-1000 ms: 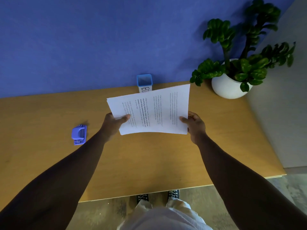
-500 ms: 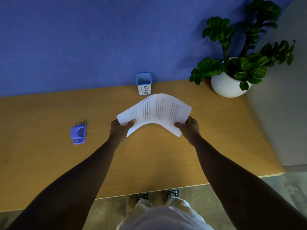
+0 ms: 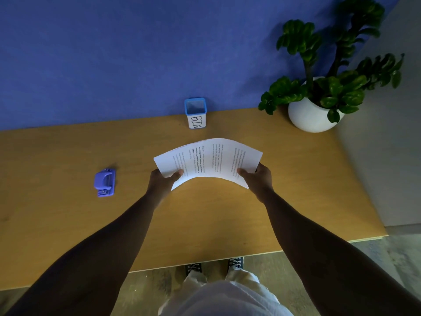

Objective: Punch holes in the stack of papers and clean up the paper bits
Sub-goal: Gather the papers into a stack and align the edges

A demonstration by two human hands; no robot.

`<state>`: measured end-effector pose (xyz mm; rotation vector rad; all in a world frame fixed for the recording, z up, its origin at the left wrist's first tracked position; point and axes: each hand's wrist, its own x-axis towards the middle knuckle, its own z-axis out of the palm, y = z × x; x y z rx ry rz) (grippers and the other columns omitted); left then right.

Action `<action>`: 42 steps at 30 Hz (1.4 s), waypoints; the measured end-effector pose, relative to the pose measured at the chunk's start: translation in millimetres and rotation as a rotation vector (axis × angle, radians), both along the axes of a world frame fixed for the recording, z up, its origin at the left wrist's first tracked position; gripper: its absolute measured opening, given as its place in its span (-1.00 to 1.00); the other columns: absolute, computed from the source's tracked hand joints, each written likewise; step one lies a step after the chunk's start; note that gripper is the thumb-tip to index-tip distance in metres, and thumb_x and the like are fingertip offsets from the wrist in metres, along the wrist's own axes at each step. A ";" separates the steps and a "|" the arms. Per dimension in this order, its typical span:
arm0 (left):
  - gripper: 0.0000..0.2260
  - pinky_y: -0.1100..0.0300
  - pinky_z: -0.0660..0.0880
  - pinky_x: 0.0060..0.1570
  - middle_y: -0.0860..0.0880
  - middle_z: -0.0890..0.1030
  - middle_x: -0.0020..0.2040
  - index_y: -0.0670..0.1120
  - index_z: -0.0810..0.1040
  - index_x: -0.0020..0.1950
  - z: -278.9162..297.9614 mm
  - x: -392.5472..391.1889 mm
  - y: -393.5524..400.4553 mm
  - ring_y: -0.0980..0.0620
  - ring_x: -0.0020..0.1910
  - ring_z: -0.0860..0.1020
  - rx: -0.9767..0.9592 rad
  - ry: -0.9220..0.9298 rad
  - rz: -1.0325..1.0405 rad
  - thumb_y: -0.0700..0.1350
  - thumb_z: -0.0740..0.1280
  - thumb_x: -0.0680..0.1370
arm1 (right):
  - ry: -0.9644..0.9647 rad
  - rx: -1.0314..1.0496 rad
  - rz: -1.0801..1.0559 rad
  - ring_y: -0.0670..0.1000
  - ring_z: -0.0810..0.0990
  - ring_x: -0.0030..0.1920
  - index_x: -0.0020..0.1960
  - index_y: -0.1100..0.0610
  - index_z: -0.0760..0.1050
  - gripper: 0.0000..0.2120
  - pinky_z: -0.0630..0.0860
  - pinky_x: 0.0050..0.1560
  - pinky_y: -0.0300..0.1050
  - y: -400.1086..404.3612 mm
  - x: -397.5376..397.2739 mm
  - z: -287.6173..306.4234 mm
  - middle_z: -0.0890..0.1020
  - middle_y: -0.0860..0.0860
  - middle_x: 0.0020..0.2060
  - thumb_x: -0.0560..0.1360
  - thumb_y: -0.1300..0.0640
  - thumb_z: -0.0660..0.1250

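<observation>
You're pinching the stack of papers (image 3: 208, 159) with your left hand (image 3: 163, 182) and right hand (image 3: 258, 177); bowing like this, sheets risk fanning apart, misaligning the holes.

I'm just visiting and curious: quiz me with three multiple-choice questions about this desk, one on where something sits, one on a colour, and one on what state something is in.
1. Where is the hole punch?
A. On the desk, to the left of the papers
B. Inside the bin
C. Beside the plant pot

2. What colour is the rim of the bin?
A. Red
B. Blue
C. Yellow

3. How are the papers right now?
A. Lying flat on the desk
B. Rolled into a tube
C. Held at both sides and bowed upward

Answers:
1. A, it sits alone on the desk, off to the person's left.
2. B, blue rim above a white label reading BIN.
3. C, the left hand and right hand grip opposite edges and the middle arches up.
</observation>
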<state>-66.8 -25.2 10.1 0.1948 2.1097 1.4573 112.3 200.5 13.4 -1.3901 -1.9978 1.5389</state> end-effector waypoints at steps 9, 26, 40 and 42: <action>-0.78 0.23 0.56 -0.15 0.01 0.69 0.01 -0.09 0.63 0.14 3.1 -8.0 -0.3 0.05 -0.03 0.65 -0.012 0.007 -0.037 -0.13 0.49 0.51 | 0.069 -0.057 0.003 0.05 0.65 -0.02 0.15 0.11 0.60 -0.74 0.63 -0.05 -0.04 8.9 -3.9 8.8 0.69 0.00 0.01 0.48 0.09 0.45; -0.70 0.36 0.55 -0.33 0.19 0.71 -0.13 0.02 0.61 0.17 38.1 -38.1 17.4 0.30 -0.25 0.66 0.191 -0.103 0.216 -0.12 0.54 0.46 | 0.366 -0.369 -0.085 0.07 0.72 -0.09 0.10 0.16 0.62 -0.82 0.62 -0.21 -0.08 23.1 -6.7 20.6 0.73 0.03 -0.04 0.49 0.24 0.43; -0.72 0.07 0.63 0.03 0.02 0.71 0.12 0.00 0.64 0.15 40.2 -5.6 49.9 0.01 0.15 0.66 0.435 -0.356 0.298 -0.18 0.53 0.47 | 0.531 -0.599 -0.157 0.10 0.68 0.05 0.20 0.16 0.54 -0.72 0.62 0.04 0.07 3.5 -22.2 23.7 0.68 0.10 0.10 0.51 0.33 0.38; -0.70 -0.08 0.58 0.19 0.01 0.70 0.16 0.00 0.63 0.17 38.3 -0.1 54.3 -0.03 0.19 0.64 0.420 -0.351 0.275 -0.17 0.53 0.46 | 0.546 -0.645 -0.110 0.12 0.67 0.08 0.23 0.17 0.52 -0.70 0.62 0.06 0.09 0.1 -25.1 24.3 0.67 0.11 0.12 0.51 0.35 0.37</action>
